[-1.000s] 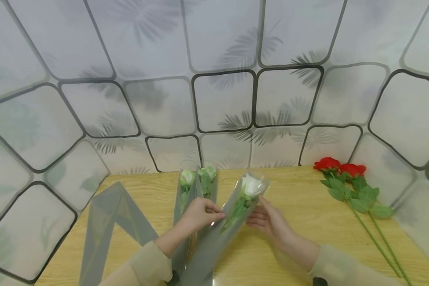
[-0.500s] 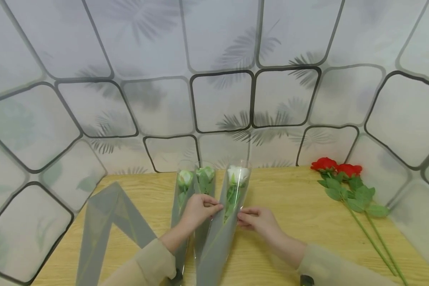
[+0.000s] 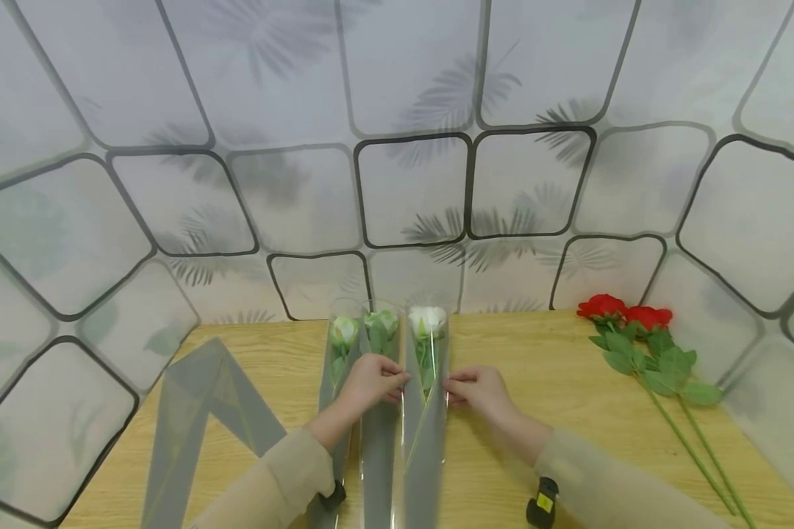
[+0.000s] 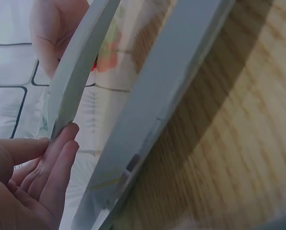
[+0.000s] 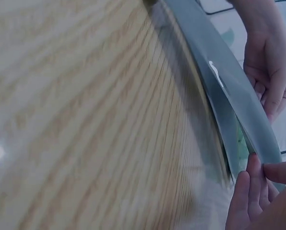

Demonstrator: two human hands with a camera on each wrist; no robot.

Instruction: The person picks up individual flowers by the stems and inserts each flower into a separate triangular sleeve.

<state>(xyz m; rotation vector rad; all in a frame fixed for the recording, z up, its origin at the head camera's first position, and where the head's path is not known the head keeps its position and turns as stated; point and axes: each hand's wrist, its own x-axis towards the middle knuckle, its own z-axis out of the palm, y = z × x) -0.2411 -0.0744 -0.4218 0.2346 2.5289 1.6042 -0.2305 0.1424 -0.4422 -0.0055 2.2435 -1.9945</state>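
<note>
A white rose with green leaves lies in a clear-fronted grey flower sleeve, upright in the head view. My left hand pinches the sleeve's left edge between thumb and fingers, just below the bloom. On the opposite edge my right hand pinches it the same way. The right wrist view shows the grey sleeve raised over the wood, thumb and fingertips at its edge. Two more sleeved white-green roses, one outer and one inner, lie to the left, partly hidden under my left hand and forearm.
Far left on the wooden table lies a grey sleeve, bent over into an angled shape. Two red roses with long green stems rest at the right. A patterned curtain wall closes off the back and sides.
The sleeved white rose has swung left from a rightward tilt to upright, alongside the other two. My right hand has moved from beside the bloom down to the sleeve's right edge and pinches it.
</note>
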